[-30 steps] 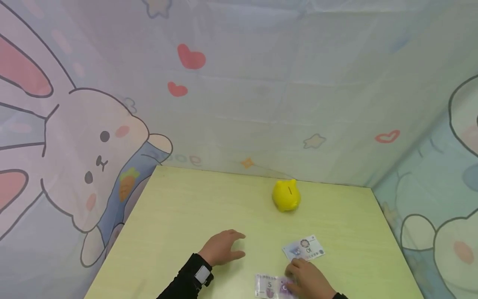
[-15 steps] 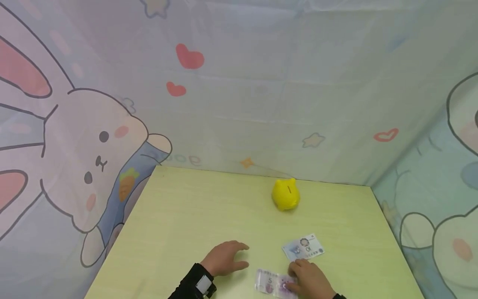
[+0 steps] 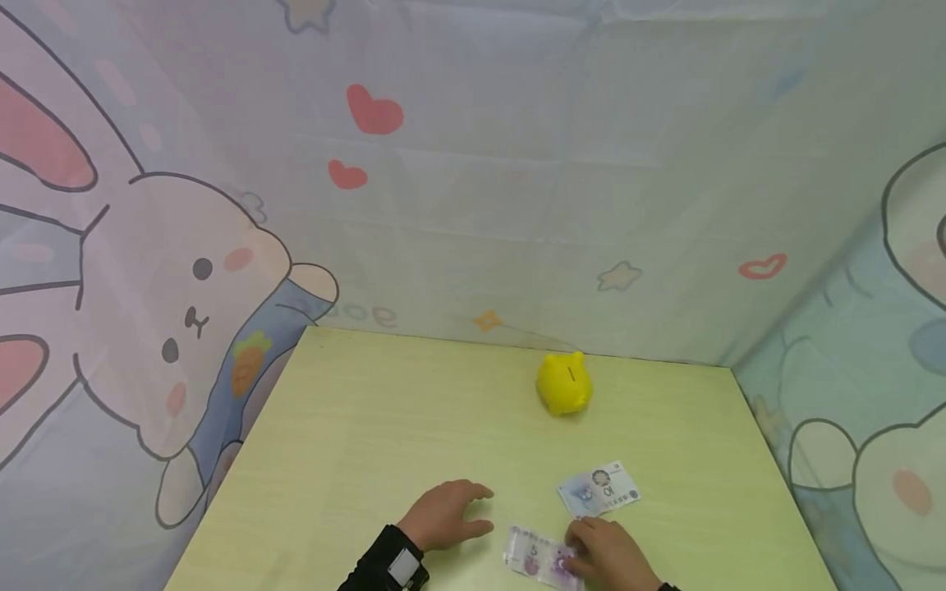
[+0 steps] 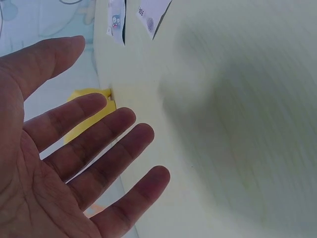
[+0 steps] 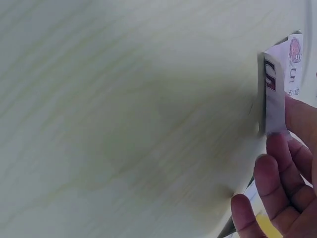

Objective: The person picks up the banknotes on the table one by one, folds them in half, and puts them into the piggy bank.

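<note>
My right hand [image 3: 612, 555] pinches the right end of a purple banknote [image 3: 534, 558] marked 5. In the right wrist view that end of the purple banknote [image 5: 275, 94] curls up between thumb and fingertips, while the other end stays lower near the table. Just beyond the right hand lies a pale blue banknote [image 3: 600, 489] marked 10, flat on the table. To the left of both notes, my left hand [image 3: 443, 515] hovers over the table with relaxed, spread fingers and holds nothing; its palm [image 4: 29, 183] shows in the left wrist view.
A yellow piggy bank [image 3: 565, 384] with a slot on top stands near the back edge of the light yellow-green table [image 3: 384, 410]. Behind and beside the table hangs a cloth backdrop [image 3: 502, 164] printed with cartoon rabbits and hearts.
My left hand has come back towards me and slightly right. The purple banknote has turned a little, its right end nearer to me, with my right hand staying at that end.
</note>
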The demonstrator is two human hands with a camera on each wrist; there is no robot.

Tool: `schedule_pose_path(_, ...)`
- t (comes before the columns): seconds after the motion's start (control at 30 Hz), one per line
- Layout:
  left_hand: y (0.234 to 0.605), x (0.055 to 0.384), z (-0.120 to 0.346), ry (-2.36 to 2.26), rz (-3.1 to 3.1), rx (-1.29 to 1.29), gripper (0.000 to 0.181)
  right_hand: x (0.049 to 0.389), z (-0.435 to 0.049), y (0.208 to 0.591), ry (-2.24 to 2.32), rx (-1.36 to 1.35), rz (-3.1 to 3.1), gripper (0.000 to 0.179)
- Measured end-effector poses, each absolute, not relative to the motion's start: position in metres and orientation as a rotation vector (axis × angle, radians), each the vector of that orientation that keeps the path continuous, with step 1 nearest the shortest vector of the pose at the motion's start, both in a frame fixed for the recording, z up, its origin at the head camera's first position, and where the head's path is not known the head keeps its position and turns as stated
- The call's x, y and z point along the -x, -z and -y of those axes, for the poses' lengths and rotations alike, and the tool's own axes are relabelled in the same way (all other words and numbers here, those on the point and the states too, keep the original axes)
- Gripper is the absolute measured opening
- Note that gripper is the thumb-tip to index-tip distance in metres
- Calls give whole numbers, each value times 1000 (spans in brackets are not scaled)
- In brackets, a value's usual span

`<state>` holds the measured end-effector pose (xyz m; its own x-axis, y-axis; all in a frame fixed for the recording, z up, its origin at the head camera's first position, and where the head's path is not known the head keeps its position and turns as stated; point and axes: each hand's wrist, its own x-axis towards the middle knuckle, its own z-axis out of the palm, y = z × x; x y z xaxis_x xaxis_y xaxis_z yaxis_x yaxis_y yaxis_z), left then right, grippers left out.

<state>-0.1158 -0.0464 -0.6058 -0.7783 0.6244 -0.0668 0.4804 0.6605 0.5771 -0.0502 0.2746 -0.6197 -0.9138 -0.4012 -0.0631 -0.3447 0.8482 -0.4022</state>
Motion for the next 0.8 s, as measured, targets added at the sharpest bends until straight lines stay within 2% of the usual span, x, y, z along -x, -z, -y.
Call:
schedule_pose_path(0.3,608,116,47,-820,-2611,-894,46,50,-278,620,756,475,-2821,14)
schedule_pose_path(0.5,603,117,48,-823,-2626,-899,46,56,-277,612,929,620,-2896,7)
schedule_pose_path(0.8,595,121,54,-975,-2645,-897,46,73,-270,577,1311,756,-2974,15)
